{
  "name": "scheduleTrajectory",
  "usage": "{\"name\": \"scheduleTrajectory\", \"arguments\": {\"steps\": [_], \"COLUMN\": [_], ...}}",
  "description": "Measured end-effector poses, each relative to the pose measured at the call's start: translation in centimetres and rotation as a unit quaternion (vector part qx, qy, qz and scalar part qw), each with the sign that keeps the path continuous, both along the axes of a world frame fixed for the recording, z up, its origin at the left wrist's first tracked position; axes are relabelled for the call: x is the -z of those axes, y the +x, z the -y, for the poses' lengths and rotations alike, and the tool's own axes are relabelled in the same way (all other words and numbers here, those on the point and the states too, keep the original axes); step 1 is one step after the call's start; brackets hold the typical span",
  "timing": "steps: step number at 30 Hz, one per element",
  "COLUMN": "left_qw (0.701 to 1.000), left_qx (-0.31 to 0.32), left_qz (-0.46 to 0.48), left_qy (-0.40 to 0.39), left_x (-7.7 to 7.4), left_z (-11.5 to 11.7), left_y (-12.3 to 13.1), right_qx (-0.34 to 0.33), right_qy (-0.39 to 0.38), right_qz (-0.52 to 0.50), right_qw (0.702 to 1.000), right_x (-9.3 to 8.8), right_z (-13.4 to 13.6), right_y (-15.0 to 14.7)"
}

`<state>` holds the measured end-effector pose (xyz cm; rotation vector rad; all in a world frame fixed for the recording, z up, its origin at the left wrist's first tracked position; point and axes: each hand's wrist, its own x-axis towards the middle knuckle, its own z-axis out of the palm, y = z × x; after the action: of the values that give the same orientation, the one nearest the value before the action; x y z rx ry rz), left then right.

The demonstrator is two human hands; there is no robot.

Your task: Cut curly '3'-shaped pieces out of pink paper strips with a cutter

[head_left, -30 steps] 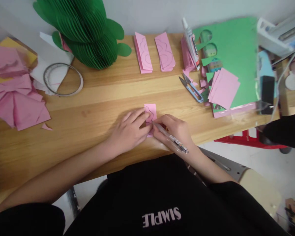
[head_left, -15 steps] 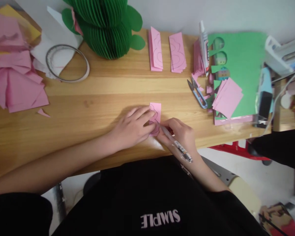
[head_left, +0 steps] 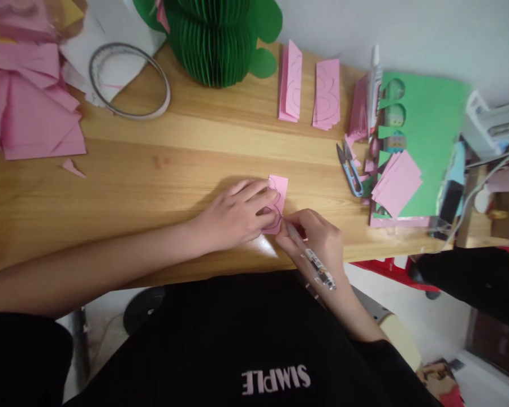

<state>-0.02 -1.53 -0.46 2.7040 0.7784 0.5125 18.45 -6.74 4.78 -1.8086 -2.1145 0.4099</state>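
Observation:
A small pink paper strip [head_left: 279, 186] with curved pen lines lies on the wooden table near its front edge. My left hand [head_left: 241, 215] rests over the strip's left side with fingers spread, pressing it flat and covering part of the drawing. Gripped in my right hand [head_left: 322, 237] is a clear-barrelled pen [head_left: 316, 260], its tip on the strip's right side by the drawn curve. Behind them stand a folded pink paper [head_left: 290, 85] and a pink paper stack [head_left: 326, 93], both marked with similar curved outlines.
A green honeycomb paper piece [head_left: 214, 51] stands at the back. Left are a roll of tape [head_left: 165, 104] and pink folded paper [head_left: 42, 130]. Thread snips [head_left: 350, 172], a glue tube [head_left: 374, 85], green sheets [head_left: 435, 135] and pink paper squares [head_left: 396, 183] lie to the right.
The camera view has turned slightly, so the table's things sit shifted and tilted. My left hand stays on the strip, and the pen remains at the curve on its right side.

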Motion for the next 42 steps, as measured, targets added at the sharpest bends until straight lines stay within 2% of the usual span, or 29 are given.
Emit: {"name": "scheduleTrajectory", "arguments": {"steps": [8,19,30,42], "left_qw": [1.000,1.000,1.000,1.000], "left_qx": [-0.001,0.007,0.002,-0.004], "left_qz": [0.007,-0.008,-0.011,0.005], "left_qy": [0.016,-0.009,-0.002,-0.005], "left_x": [-0.16,0.00,0.02,0.19], "left_z": [-0.01,-0.16,-0.05,-0.06], "left_y": [0.02,-0.01,0.03,0.06], "right_qx": [0.011,0.007,-0.004,-0.033], "right_qy": [-0.033,-0.025,-0.047,-0.035], "right_qz": [-0.002,-0.002,-0.012,-0.021], "right_qw": [0.999,1.000,0.999,0.999], "right_x": [-0.38,-0.51,-0.76,-0.61], "right_z": [0.24,0.75,0.84,0.92], "right_y": [0.02,-0.10,-0.30,-0.42]}}
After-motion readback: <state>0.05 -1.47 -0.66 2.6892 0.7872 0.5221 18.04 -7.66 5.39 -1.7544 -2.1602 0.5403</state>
